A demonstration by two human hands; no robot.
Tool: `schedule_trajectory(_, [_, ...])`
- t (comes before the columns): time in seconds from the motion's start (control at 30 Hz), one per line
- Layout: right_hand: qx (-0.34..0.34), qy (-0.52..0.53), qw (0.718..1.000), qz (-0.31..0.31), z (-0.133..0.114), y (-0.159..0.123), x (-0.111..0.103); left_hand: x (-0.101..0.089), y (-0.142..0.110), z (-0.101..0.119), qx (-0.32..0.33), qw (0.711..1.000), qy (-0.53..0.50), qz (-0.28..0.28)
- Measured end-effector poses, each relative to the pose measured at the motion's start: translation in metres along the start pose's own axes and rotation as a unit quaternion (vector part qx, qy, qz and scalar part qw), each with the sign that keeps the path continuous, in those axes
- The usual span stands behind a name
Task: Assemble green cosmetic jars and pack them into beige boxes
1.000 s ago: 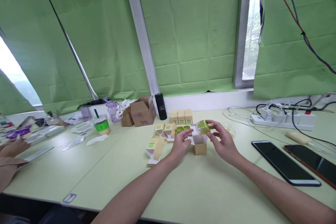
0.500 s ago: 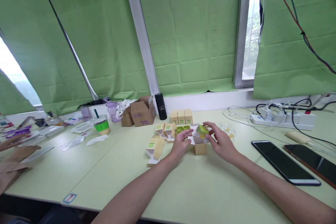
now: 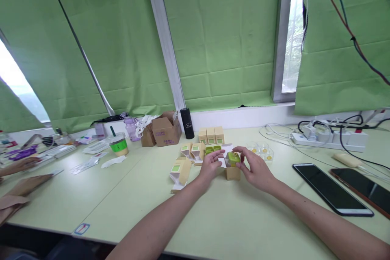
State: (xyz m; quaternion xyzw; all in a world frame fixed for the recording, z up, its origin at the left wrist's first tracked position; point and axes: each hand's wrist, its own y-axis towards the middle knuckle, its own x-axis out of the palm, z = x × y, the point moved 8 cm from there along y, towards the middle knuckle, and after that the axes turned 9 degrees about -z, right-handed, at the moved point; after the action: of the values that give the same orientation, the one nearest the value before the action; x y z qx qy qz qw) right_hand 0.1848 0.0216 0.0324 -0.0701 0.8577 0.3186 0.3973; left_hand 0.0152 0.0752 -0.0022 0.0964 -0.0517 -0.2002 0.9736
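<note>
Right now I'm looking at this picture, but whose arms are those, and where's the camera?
No machine here! Those are a person's two bare hands, seen by a camera worn on their head, looking forward and down. The right hand holds a small green item at the top of an open cardboard box. The left hand is beside that box; I can't tell if they touch. On the table are other little boxes, a black bottle, a drink cup and two phones.
</note>
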Motion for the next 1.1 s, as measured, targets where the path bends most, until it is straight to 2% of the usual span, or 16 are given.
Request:
schedule_trajectory(0.43, [-0.018,-0.003,1.000,-0.018,-0.002,-0.001,0.008,0.002,-0.002,0.001,-0.001,1.000,0.008,-0.001])
schedule_trajectory(0.8, [-0.010,0.004,1.000,0.009,-0.002,0.003,0.010,0.001,-0.001,0.000,0.004,1.000,0.013,0.004])
schedule_trajectory(1.1, [-0.010,0.056,0.998,0.018,0.002,0.005,0.012,0.004,-0.002,0.003,0.012,1.000,0.010,0.005])
